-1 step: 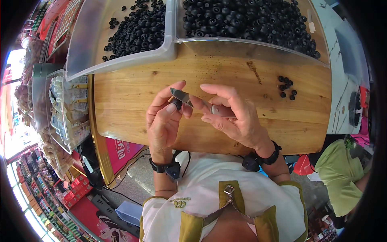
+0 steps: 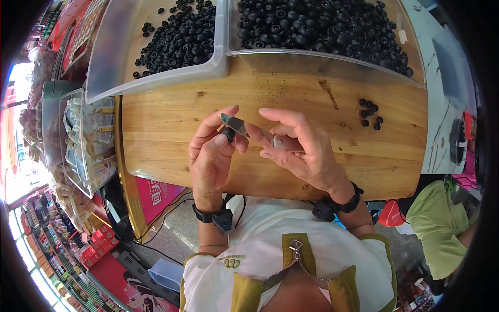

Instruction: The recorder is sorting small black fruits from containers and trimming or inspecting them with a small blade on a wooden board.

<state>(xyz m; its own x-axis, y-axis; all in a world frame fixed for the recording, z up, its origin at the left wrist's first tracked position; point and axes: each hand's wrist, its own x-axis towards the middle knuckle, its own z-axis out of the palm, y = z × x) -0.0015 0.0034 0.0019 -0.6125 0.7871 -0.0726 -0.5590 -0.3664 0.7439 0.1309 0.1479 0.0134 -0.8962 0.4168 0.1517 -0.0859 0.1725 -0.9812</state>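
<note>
Over the middle of the wooden table, my left hand pinches a small round black piece between thumb and fingers. A knife with a short shiny blade lies across toward it from the right. The fingers of my right hand are closed round the knife's handle, with the index finger raised off it. The blade is right at the black piece; whether its edge touches the piece, I cannot tell.
At the back stand two plastic bins of black round pieces, a left bin and a wider clear right bin. Several loose black pieces lie at the table's right. A clear box of packets stands left. Another person's green clothing shows at right.
</note>
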